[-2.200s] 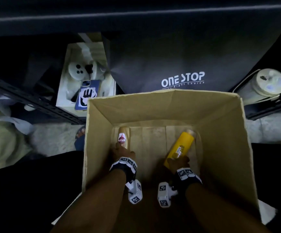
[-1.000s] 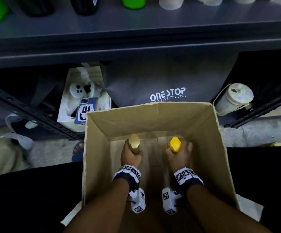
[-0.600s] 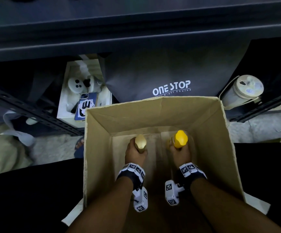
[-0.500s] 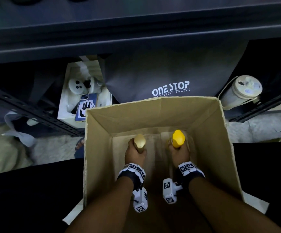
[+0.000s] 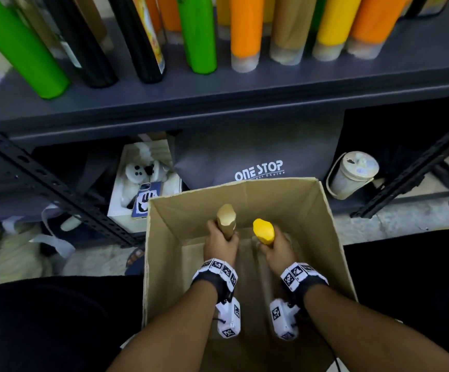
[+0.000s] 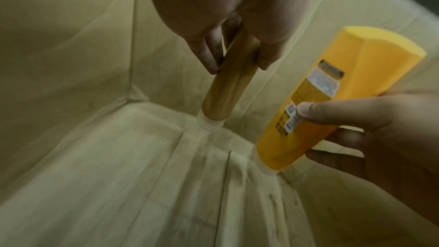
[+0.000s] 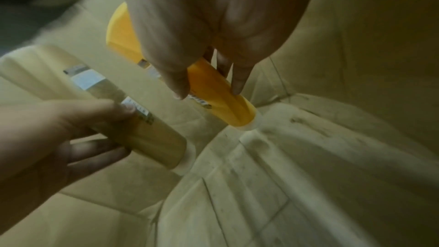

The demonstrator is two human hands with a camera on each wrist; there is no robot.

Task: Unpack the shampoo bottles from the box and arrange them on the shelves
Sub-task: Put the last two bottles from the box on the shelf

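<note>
Fingers of left hand (image 5: 219,244) wrapping gold bottle (image 5: 226,220), right hand (image 5: 274,247) gripping yellow bottle (image 5: 263,230)

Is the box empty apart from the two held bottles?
Yes, as far as visible. Both wrist views show bare box floor around the gold bottle and yellow bottle; the near corners lie out of view.

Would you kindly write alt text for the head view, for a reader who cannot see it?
Inside an open cardboard box, the left hand grips a gold bottle and the right hand grips a yellow bottle, both upright. Above, a grey shelf holds green, black, orange and yellow bottles.
</note>
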